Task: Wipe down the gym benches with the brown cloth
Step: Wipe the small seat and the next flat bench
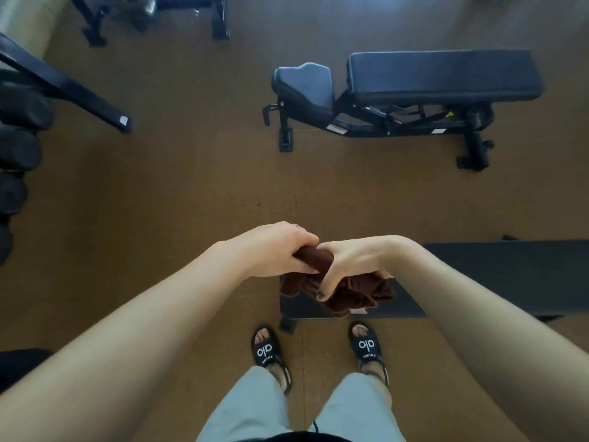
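Hands clamped together on a bunched brown terry cloth (350, 293) above the near black padded flat bench (510, 275).

Head view: the left hand (274, 250) grips the upper roll of the cloth with curled fingers, and the right hand (353, 263) pinches it just beside, thumb down over the folds; the two hands touch, and the loose part of the cloth hangs below them over the end of the near bench. Farther off across the brown floor (191, 173) stands a second black adjustable gym bench with a separate seat pad (443, 74), well apart from the hands. Below, two feet in black slide sandals with white lettering (266, 349) stand just beside the near bench's end, under light grey trousers (248, 409). Dark rounded weights (19, 148) line the left edge.
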### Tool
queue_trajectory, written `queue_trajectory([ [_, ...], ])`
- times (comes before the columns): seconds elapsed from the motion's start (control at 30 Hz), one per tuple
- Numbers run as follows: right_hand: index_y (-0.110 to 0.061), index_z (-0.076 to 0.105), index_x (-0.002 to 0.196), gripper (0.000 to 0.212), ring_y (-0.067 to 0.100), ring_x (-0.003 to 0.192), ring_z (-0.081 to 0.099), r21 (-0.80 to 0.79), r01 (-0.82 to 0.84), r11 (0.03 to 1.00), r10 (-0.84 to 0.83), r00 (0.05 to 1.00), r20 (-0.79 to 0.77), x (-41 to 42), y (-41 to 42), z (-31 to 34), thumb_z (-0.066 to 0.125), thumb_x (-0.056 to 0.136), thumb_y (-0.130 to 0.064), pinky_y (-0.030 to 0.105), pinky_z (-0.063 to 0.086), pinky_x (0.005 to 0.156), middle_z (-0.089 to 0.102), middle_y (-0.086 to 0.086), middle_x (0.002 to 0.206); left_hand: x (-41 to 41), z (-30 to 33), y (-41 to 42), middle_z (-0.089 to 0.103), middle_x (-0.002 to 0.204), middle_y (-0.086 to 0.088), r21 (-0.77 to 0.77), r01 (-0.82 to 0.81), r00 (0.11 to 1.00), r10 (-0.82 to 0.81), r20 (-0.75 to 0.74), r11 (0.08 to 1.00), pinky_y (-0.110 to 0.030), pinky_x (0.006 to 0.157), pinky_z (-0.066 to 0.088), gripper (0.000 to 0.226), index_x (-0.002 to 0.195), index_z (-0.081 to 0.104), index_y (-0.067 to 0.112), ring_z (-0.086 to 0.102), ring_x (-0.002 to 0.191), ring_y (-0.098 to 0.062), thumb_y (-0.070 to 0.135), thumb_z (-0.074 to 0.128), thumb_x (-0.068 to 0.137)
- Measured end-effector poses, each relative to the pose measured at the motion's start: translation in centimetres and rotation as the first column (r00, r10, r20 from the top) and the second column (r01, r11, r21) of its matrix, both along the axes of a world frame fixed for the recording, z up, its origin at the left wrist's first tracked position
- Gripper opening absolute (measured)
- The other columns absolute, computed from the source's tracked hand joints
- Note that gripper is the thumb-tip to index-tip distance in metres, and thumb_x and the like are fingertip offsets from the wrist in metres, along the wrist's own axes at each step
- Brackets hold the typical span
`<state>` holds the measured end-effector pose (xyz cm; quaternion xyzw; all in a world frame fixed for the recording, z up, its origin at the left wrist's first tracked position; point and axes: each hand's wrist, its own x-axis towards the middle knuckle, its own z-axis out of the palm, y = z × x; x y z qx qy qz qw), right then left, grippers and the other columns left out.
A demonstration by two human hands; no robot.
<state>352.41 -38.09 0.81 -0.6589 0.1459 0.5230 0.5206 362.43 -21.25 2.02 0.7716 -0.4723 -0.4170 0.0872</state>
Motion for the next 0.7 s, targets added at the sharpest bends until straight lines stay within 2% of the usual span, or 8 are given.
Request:
queue_trajectory([
  [0.13, -0.025, 0.054, 0.118, 0.040, 0.023, 0.085, 0.072, -0.194, 0.184, 0.964, -0.132, 0.958, 0.253, 0.2, 1.4, 0.7, 0.070, 0.086, -0.009, 0.036, 0.063, 0.070, 0.067, 0.010, 0.111, 1.8, 0.9, 0.9, 0.067, 0.089, 0.017, 0.039, 0.000, 0.996, 0.003, -0.087, 0.999, -0.020, 0.069, 0.050, 0.010, 0.090, 0.059, 0.046, 0.066, 0.080, -0.003, 0.048, 0.061, 0.100],
  [0.2, -0.027, 0.057, 0.110, 0.030, 0.023, 0.077, 0.073, -0.227, 0.272, 0.935, -0.190, 0.926, 0.326, -0.1, 1.4, 0.5, 0.064, 0.088, -0.007, 0.037, 0.063, 0.064, 0.070, 0.009, 0.102, 2.8, 1.4, 0.3, 0.069, 0.089, 0.014, 0.062, 0.031, 0.997, -0.026, -0.071, 0.998, -0.023, 0.072, 0.053, 0.012, 0.098, 0.065, 0.038, 0.068, 0.080, -0.005, 0.047, 0.058, 0.102],
  [0.27, -0.027, 0.060, 0.103, 0.025, 0.021, 0.078, 0.071, -0.272, 0.274, 0.922, -0.154, 0.907, 0.392, -0.3, 1.2, 0.4, 0.059, 0.092, -0.005, 0.032, 0.058, 0.059, 0.070, 0.004, 0.096, 3.8, 1.8, -0.6, 0.069, 0.089, 0.012, 0.102, 0.073, 0.997, -0.071, -0.028, 0.992, -0.025, 0.071, 0.054, 0.017, 0.101, 0.066, 0.034, 0.068, 0.081, -0.008, 0.047, 0.055, 0.103],
  [0.33, -0.028, 0.064, 0.102, 0.024, 0.018, 0.084, 0.067, -0.339, 0.258, 0.905, -0.082, 0.887, 0.455, 0.0, 0.6, 0.3, 0.056, 0.097, -0.006, 0.024, 0.050, 0.062, 0.068, -0.002, 0.095, 4.8, 2.1, -1.5, 0.067, 0.088, 0.013, 0.139, 0.122, 0.991, -0.129, 0.044, 0.983, -0.026, 0.069, 0.053, 0.016, 0.100, 0.064, 0.037, 0.066, 0.080, -0.008, 0.048, 0.053, 0.103],
  [0.37, -0.028, 0.066, 0.103, 0.025, 0.017, 0.086, 0.066, -0.365, 0.256, 0.895, -0.057, 0.879, 0.474, 0.3, 0.3, 0.3, 0.054, 0.098, -0.007, 0.026, 0.051, 0.065, 0.069, -0.004, 0.095, 5.3, 2.2, -2.0, 0.065, 0.088, 0.013, 0.156, 0.152, 0.981, -0.168, 0.094, 0.976, -0.026, 0.066, 0.050, 0.016, 0.100, 0.062, 0.037, 0.064, 0.079, -0.008, 0.048, 0.051, 0.104],
  [0.5, -0.032, 0.067, 0.114, 0.026, 0.021, 0.083, 0.070, -0.409, 0.279, 0.869, -0.041, 0.864, 0.501, 1.5, -1.6, 0.1, 0.050, 0.104, -0.016, 0.044, 0.063, 0.077, 0.070, -0.002, 0.096, 7.5, 2.4, -4.2, 0.063, 0.093, 0.012, 0.149, 0.205, 0.935, -0.238, 0.262, 0.968, -0.027, 0.067, 0.044, 0.016, 0.104, 0.060, 0.035, 0.061, 0.082, -0.012, 0.046, 0.049, 0.105],
  [0.6, -0.034, 0.063, 0.120, 0.025, 0.021, 0.079, 0.070, -0.404, 0.300, 0.864, -0.062, 0.860, 0.506, 3.2, -3.5, 0.3, 0.048, 0.106, -0.019, 0.043, 0.063, 0.076, 0.069, -0.001, 0.095, 9.6, 2.1, -5.9, 0.061, 0.100, 0.011, 0.084, 0.225, 0.916, -0.240, 0.321, 0.971, -0.024, 0.066, 0.041, 0.009, 0.112, 0.057, 0.036, 0.058, 0.086, -0.012, 0.038, 0.050, 0.106],
  [0.7, -0.031, 0.063, 0.118, 0.023, 0.019, 0.077, 0.070, -0.368, 0.355, 0.859, -0.142, 0.857, 0.495, 5.8, -5.2, 0.5, 0.047, 0.107, -0.020, 0.031, 0.057, 0.062, 0.070, 0.000, 0.095, 12.5, 1.5, -7.5, 0.063, 0.099, 0.011, 0.010, 0.209, 0.927, -0.201, 0.318, 0.978, -0.022, 0.067, 0.044, 0.018, 0.123, 0.058, 0.036, 0.060, 0.087, -0.012, 0.034, 0.051, 0.106],
])
